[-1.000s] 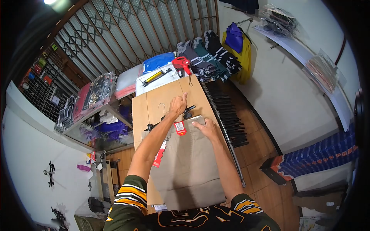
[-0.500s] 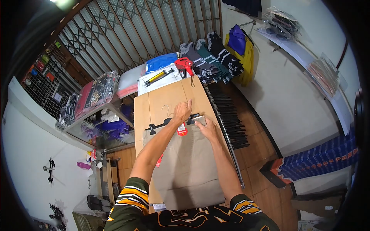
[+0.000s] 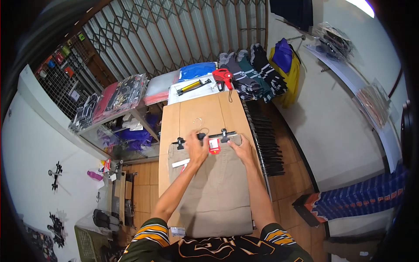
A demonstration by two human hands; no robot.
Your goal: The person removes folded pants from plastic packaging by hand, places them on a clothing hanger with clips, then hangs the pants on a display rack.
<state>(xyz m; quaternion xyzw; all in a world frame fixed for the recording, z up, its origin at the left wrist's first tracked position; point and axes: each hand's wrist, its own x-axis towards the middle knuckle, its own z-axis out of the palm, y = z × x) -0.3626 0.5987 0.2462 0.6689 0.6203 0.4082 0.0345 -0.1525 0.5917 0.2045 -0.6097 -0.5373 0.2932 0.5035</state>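
A pair of beige pants (image 3: 214, 192) lies flat on a cardboard-topped table (image 3: 205, 107), waistband at the far end. A black clip hanger (image 3: 211, 136) with a wire hook lies along the waistband; its right clip (image 3: 224, 136) and left clip (image 3: 180, 143) sit on the fabric. My left hand (image 3: 197, 149) is over the hanger bar beside the left clip, thumb and fingers apart. With thumb and fingers, my right hand (image 3: 242, 150) grips the pants' right waistband corner. A red tag (image 3: 214, 146) hangs at the middle, and a white label (image 3: 180, 163) lies left.
Beyond the cardboard are a yellow hand pump (image 3: 190, 88), a red tool (image 3: 223, 78) and a blue package (image 3: 197, 70). A rack of black hangers (image 3: 267, 144) runs along the right side. A glass case (image 3: 126, 126) with packaged goods stands left.
My left hand has moved left along the hanger, from near the right clip towards the left one, uncovering the right clip. My right hand stays at the waistband corner. The view has shifted.
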